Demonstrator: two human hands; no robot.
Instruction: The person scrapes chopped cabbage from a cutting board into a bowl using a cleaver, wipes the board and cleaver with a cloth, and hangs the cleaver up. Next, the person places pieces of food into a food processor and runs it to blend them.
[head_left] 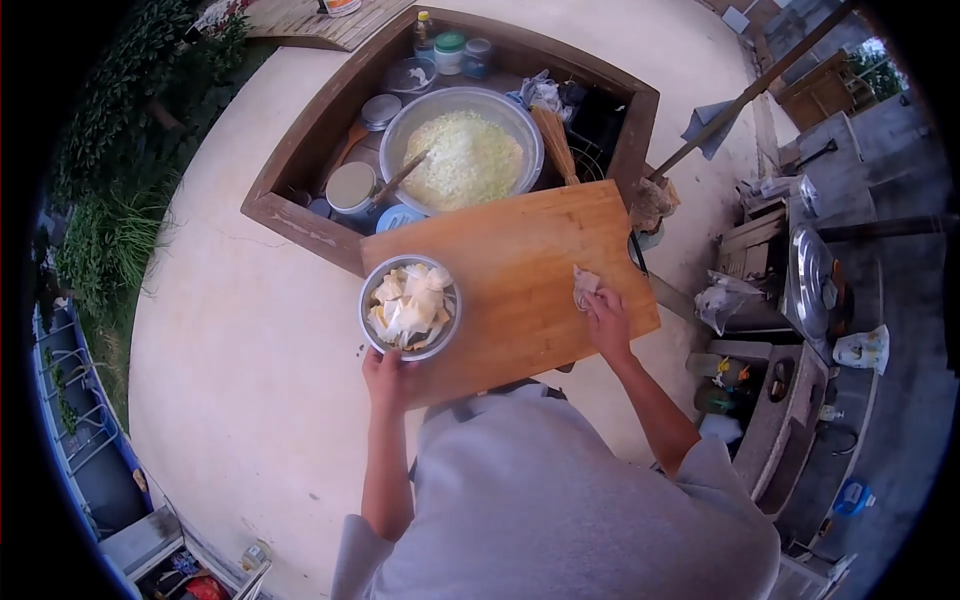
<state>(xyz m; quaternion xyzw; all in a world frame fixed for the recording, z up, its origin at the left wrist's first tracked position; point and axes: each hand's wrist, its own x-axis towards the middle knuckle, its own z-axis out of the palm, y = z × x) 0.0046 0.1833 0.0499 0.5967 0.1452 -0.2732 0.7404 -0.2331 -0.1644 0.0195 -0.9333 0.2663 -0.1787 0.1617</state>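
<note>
My left hand [388, 375] grips the near rim of a metal bowl [368, 330], which sits at the left edge of a wooden cutting board [520, 265]. Pale yellow-white pieces [410, 302] are heaped in the bowl; I cannot make out what they are. On the board's right side, my right hand [606, 318] pinches a small crumpled cloth [585, 288] against the wood. Beyond the board stands a large metal basin [393, 130] of finely chopped pale green vegetable [465, 160], with a long handle [402, 178] slanting out of it.
A brown wooden frame [300, 170] surrounds the basin, several jars [352, 188] and a straw brush [553, 140]. The board overlaps its near side. To the right are a concrete sink [775, 440], a metal lid [808, 275] and a slanting pole [750, 90].
</note>
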